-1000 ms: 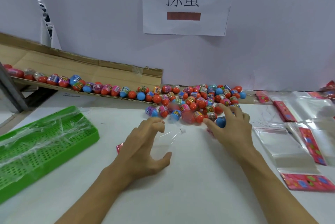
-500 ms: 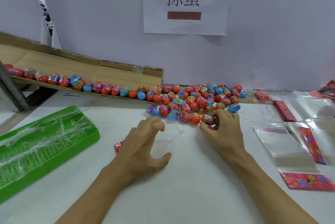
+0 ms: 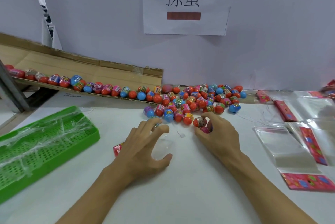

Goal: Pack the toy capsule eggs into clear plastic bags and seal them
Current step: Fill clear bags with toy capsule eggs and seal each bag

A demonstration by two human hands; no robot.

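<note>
A heap of red and blue toy capsule eggs [image 3: 195, 99] lies on the white table against the back wall. My right hand [image 3: 215, 133] grips two eggs [image 3: 200, 121] at the heap's near edge, fingers curled round them. My left hand [image 3: 143, 144] holds a clear plastic bag [image 3: 164, 144] with a red header [image 3: 117, 148] open on the table, fingers arched over its mouth. The bag's mouth faces the right hand.
A cardboard ramp [image 3: 87, 71] at the back left carries a row of eggs [image 3: 72, 83] down to the heap. A green perforated tray [image 3: 41, 144] with plastic scraps sits at the left. Flat clear bags [image 3: 284, 147] with red headers lie at the right.
My right hand reached into the heap, closed round eggs and drew back toward the bag. The left hand stayed on the bag.
</note>
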